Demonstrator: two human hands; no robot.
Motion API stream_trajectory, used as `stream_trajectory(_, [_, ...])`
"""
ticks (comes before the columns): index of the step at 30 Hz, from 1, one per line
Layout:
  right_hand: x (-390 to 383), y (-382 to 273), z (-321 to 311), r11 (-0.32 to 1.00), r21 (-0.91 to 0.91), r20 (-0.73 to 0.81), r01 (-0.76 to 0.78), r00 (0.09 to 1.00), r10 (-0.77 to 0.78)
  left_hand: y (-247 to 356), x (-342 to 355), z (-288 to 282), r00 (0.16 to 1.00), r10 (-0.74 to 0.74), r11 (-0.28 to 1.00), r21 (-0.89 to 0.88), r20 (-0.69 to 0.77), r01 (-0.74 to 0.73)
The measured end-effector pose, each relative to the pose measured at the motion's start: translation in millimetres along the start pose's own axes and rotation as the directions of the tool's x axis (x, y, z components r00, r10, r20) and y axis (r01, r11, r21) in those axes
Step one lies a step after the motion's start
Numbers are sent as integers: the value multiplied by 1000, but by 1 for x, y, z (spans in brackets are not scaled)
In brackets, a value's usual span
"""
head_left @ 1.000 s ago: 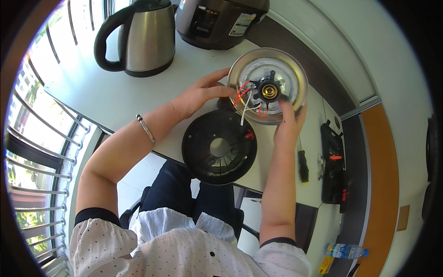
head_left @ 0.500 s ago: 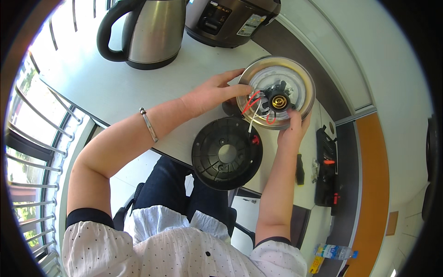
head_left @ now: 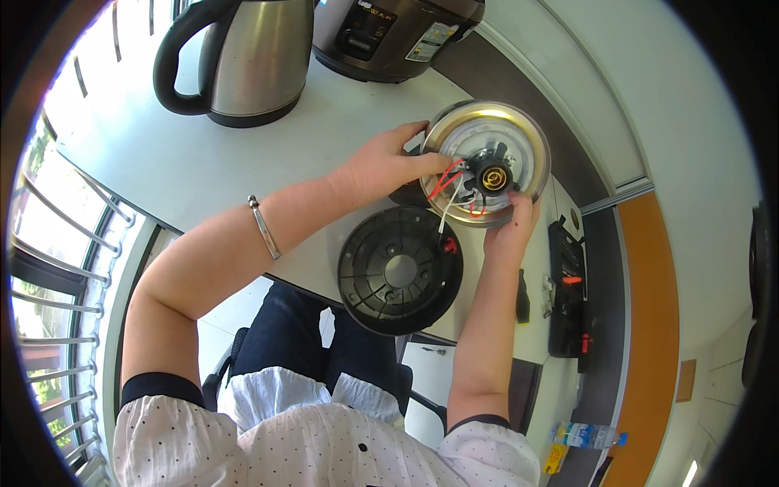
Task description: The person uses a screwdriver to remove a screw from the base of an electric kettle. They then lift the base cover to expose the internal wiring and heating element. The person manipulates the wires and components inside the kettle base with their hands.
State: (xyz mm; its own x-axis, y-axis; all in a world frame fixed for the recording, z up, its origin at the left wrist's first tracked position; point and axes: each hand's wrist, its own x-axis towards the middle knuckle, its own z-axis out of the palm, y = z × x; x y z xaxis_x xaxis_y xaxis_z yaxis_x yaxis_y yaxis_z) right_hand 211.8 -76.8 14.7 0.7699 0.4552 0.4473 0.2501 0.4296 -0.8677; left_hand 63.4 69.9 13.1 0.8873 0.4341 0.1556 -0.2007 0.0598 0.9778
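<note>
My left hand (head_left: 389,162) grips the left side of a round metal vessel (head_left: 526,142), held bottom up. My right hand (head_left: 511,219) grips its lower right rim, thumb near the black central connector (head_left: 493,175) with its brass ring. Red and white wires (head_left: 449,183) hang from the connector toward a black plastic round base (head_left: 369,276), which lies just below at the front edge of the white table (head_left: 178,162). The base has a central hole and a small red part at its upper right.
A steel kettle (head_left: 256,61) and dark cooker (head_left: 365,40) stand at the back. A screwdriver (head_left: 523,300) lies right of my right forearm, beside an open black tool case (head_left: 565,316). A bottle (head_left: 592,435) lies lower right. A barred window (head_left: 57,268) is at the left.
The metal vessel and both hands have shifted a little right and down in the picture, along with the black base. Both hands still grip the vessel.
</note>
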Motion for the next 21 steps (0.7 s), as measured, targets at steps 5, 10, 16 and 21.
stream_trajectory(5, [-1,0,-1,1000,-31,-21,-6,1000,5,-7,2,1,1000,31,997,-70,-4,-31])
stream_trajectory(10, [-4,-6,7,991,-131,-54,0,999,-7,-12,7,-2,999,44,989,-142,22,-40])
stream_trajectory(16, [-11,-14,15,983,-182,-81,-20,997,6,-9,2,-4,1000,11,994,-108,27,-8])
stream_trajectory(21, [-11,-12,16,985,-171,-101,4,995,-21,-16,7,-8,998,-9,997,-72,59,13])
